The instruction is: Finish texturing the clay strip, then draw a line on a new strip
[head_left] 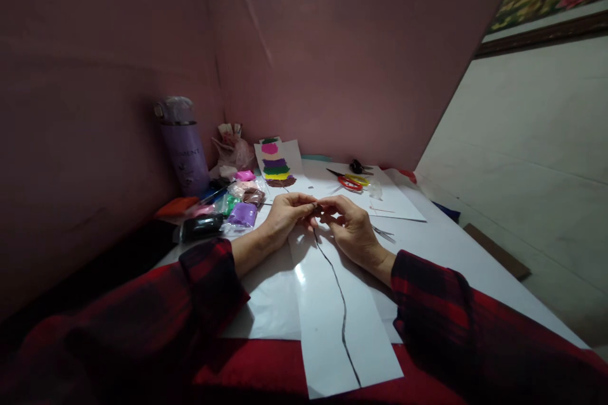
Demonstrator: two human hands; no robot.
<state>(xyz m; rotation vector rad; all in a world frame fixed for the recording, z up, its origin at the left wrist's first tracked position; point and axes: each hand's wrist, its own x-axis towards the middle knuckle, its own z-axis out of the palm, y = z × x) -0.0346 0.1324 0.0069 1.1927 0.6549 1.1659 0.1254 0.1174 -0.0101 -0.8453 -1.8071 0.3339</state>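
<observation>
My left hand (pixel 287 216) and my right hand (pixel 350 228) meet over the table, fingertips pinched together. Between them is a small dark brown lump of modelling clay (pixel 317 209), mostly hidden by the fingers. Below the hands lies a white paper strip (pixel 323 329) with a wavy dark line (pixel 342 304) down its length; its near end overhangs the table edge. To the left of my left hand are packets of coloured clay, among them a purple one (pixel 242 215), a brown one (pixel 254 197) and a black one (pixel 202 226).
A purple bottle (pixel 184 155) stands at the back left beside a plastic bag (pixel 237 153). Paper with coloured bands (pixel 278 164) leans near the wall. Red-handled scissors (pixel 350 183), dark keys or a similar item (pixel 357 167) and metal tweezers-like tips (pixel 384 234) lie right.
</observation>
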